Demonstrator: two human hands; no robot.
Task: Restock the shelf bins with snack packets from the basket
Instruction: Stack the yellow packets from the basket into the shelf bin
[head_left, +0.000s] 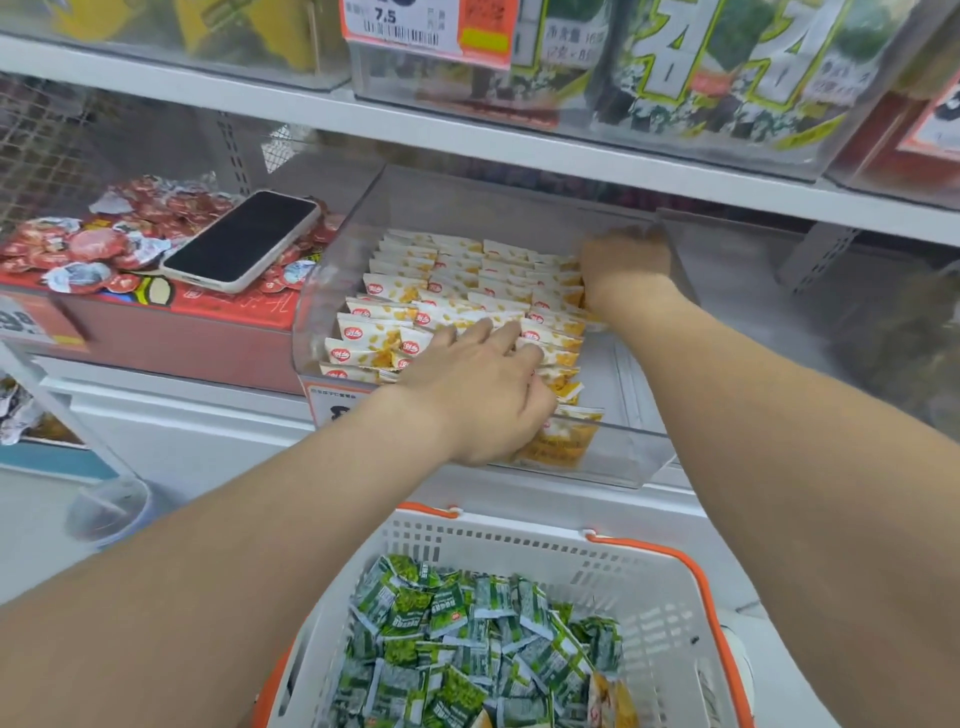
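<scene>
While the left hand (483, 384) lies flat-fingered on the yellow packets (415, 306) and the right hand (626, 262) shows no discernible grip, uneven pressure could topple the rows.

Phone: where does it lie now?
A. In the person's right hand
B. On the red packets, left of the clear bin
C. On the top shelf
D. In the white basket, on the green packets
B: the phone lies screen up on the pile of red packets, left of the clear bin.
</scene>
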